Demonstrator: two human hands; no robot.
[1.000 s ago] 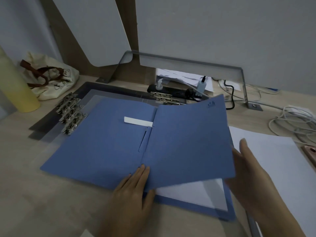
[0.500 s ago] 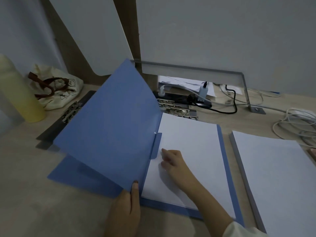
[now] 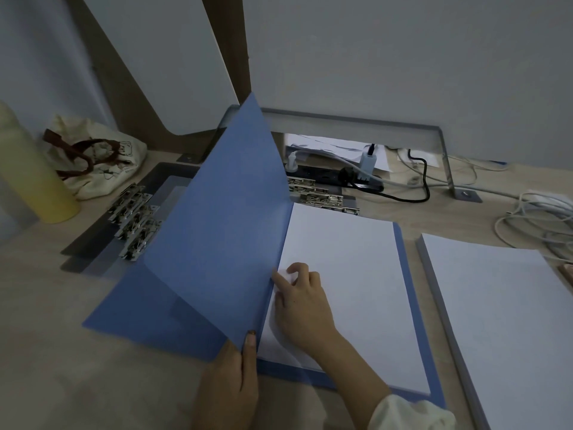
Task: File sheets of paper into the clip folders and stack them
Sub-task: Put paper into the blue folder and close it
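Observation:
A blue folder [image 3: 148, 308] lies open on the desk. My left hand [image 3: 231, 380] pinches the bottom corner of its raised blue flap [image 3: 229, 231], thumb on the near face, and holds the flap upright. White sheets [image 3: 350, 274] lie in the folder's right half. My right hand [image 3: 302, 302] rests on those sheets beside the spine, fingers curled at a small white tab there. A thick stack of loose white paper [image 3: 502, 321] sits to the right.
Dark clip folders with metal clips [image 3: 135, 217] lie behind the flap at left. A yellow bottle [image 3: 31, 178] and a cloth bag [image 3: 96, 156] stand far left. A power strip [image 3: 344, 178] and coiled cables [image 3: 539, 218] fill the back and right.
The flap, lying over the right half a second ago, has been lifted upright by my left hand. My right hand moved from the folder's right edge onto the sheets by the spine.

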